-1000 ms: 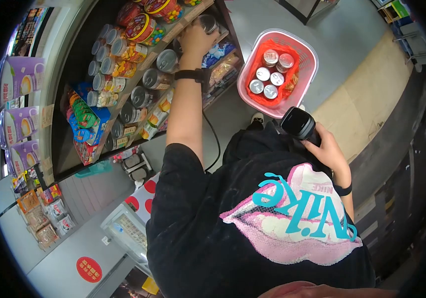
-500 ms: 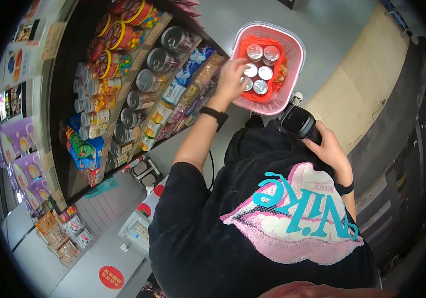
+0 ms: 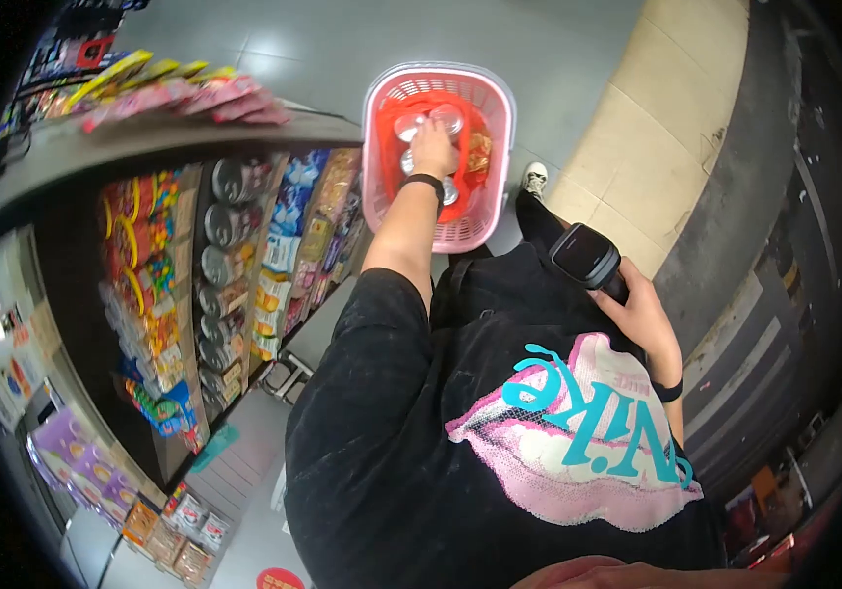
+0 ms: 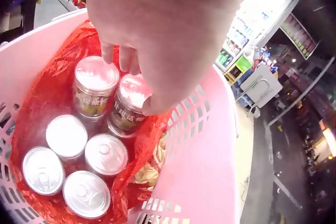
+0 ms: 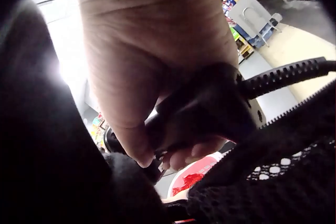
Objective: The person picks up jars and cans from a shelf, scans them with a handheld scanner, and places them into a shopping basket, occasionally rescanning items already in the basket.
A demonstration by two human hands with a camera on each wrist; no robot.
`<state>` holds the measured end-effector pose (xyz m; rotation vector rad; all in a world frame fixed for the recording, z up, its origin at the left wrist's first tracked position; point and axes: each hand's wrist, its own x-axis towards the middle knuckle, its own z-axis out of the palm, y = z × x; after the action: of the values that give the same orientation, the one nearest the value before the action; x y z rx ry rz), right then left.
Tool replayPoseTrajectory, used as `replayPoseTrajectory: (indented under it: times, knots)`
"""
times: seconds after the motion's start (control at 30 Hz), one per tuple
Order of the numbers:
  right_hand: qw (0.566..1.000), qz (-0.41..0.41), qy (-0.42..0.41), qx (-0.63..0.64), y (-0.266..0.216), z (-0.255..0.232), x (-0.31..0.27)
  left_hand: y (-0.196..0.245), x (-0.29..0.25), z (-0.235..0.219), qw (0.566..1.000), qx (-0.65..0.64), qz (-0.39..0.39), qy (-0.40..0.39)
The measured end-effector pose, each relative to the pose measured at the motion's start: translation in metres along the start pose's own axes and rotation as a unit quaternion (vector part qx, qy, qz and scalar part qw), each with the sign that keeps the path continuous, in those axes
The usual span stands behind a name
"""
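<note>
Over the pink basket [image 3: 488, 226], my left hand [image 3: 434, 152] reaches down among silver-lidded cans standing in a red plastic bag [image 3: 394, 123]. The left wrist view has this hand [image 4: 163, 35] with its fingertips and thumb around the lid of one labelled can [image 4: 126, 115]. Another labelled can [image 4: 92, 100] stands beside it, and several plain-lidded cans [image 4: 86, 194] stand closer to the camera. At my waist, my right hand [image 3: 647, 319] grips a black handheld device [image 3: 585, 257]; the right wrist view shows that hand [image 5: 152, 50] wrapped around its dark body [image 5: 202, 113].
Left of the basket, a shelf unit [image 3: 235, 133] holds rows of cans [image 3: 230, 226], jars and snack packets [image 3: 269, 304]. A foot in a shoe [image 3: 535, 178] is right of the basket, beside a beige strip of floor [image 3: 627, 167]. In the right wrist view, a coiled cable [image 5: 286, 76] leaves the device.
My left hand has moved from a can on the shelf, past the basket's edge, into the basket. The head view has swung, putting the basket further left. My right hand still grips the device.
</note>
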<state>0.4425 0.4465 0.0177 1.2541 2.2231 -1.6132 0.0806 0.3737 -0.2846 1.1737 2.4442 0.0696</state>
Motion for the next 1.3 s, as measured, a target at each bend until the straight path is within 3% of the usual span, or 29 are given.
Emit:
replayPoseTrajectory:
  times: [0.07, 0.17, 0.33, 0.37, 0.4, 0.47, 0.53, 0.6, 0.63, 0.73, 0.77, 0.8, 0.9, 1.0, 1.07, 1.13, 1.17, 1.27, 1.3]
  knots:
    - [0.999, 0.033, 0.002, -0.019, 0.004, -0.012, -0.001, 0.002, 0.009, 0.007, 0.999, 0.004, -0.009, 0.031]
    - [0.999, 0.024, 0.029, -0.014, 0.018, -0.001, 0.001, -0.008, 0.012, 0.017, 0.999, 0.053, -0.009, 0.010]
    - [0.998, 0.059, 0.029, -0.014, 0.014, -0.030, 0.002, 0.004, 0.029, 0.026, 0.993, 0.111, 0.002, 0.030]
    - [0.998, 0.055, 0.031, -0.016, 0.015, -0.033, 0.003, 0.005, 0.033, 0.027, 0.994, 0.109, -0.007, 0.004]
    - [0.998, 0.057, 0.034, -0.016, 0.021, -0.007, -0.002, -0.012, 0.023, 0.028, 0.994, 0.108, -0.004, 0.005]
    - [0.997, 0.070, 0.013, -0.034, 0.019, -0.026, 0.001, 0.001, 0.024, 0.011, 0.994, 0.080, -0.020, -0.068]
    - [0.997, 0.066, 0.009, -0.042, 0.014, -0.033, 0.001, -0.001, 0.023, 0.018, 0.994, 0.075, -0.024, -0.076]
    - [0.997, 0.054, 0.006, -0.047, 0.008, -0.039, 0.007, 0.000, 0.015, 0.015, 0.996, 0.063, 0.009, 0.062]
    - [0.997, 0.050, 0.006, -0.050, 0.011, -0.013, 0.005, -0.018, 0.003, 0.020, 0.997, 0.018, -0.004, 0.081]
    - [0.998, 0.036, -0.004, -0.056, -0.003, -0.020, 0.007, -0.009, -0.022, 0.000, 0.991, -0.069, -0.019, 0.113]
    - [0.998, 0.027, -0.007, -0.054, -0.006, -0.019, 0.009, -0.008, -0.034, -0.010, 0.989, -0.109, -0.048, 0.086]
    - [0.998, 0.021, -0.011, -0.054, -0.009, -0.018, 0.010, -0.008, -0.052, -0.023, 0.981, -0.148, -0.025, 0.122]
    - [0.998, -0.013, -0.025, -0.048, -0.016, 0.001, 0.012, -0.028, -0.093, -0.030, 0.961, -0.249, -0.025, 0.120]
    - [0.996, -0.038, -0.049, -0.059, -0.026, 0.009, 0.011, -0.042, -0.130, -0.033, 0.946, -0.300, -0.082, 0.091]
    - [0.994, -0.066, -0.057, -0.066, -0.026, 0.015, 0.012, -0.062, -0.147, -0.003, 0.875, -0.473, -0.049, 0.090]
    - [0.991, -0.092, -0.066, -0.072, -0.031, 0.029, 0.011, -0.060, -0.180, -0.032, 0.850, -0.523, -0.034, 0.063]
    - [0.990, -0.101, -0.067, -0.071, -0.035, 0.033, 0.010, -0.056, -0.195, -0.044, 0.806, -0.590, -0.033, 0.050]
    - [0.986, -0.130, -0.079, -0.065, -0.046, 0.047, 0.007, -0.053, -0.229, -0.065, 0.803, -0.587, 0.025, 0.098]
    - [0.985, -0.139, -0.081, -0.064, -0.050, 0.050, 0.006, -0.053, -0.239, -0.072, 0.825, -0.554, 0.039, 0.110]
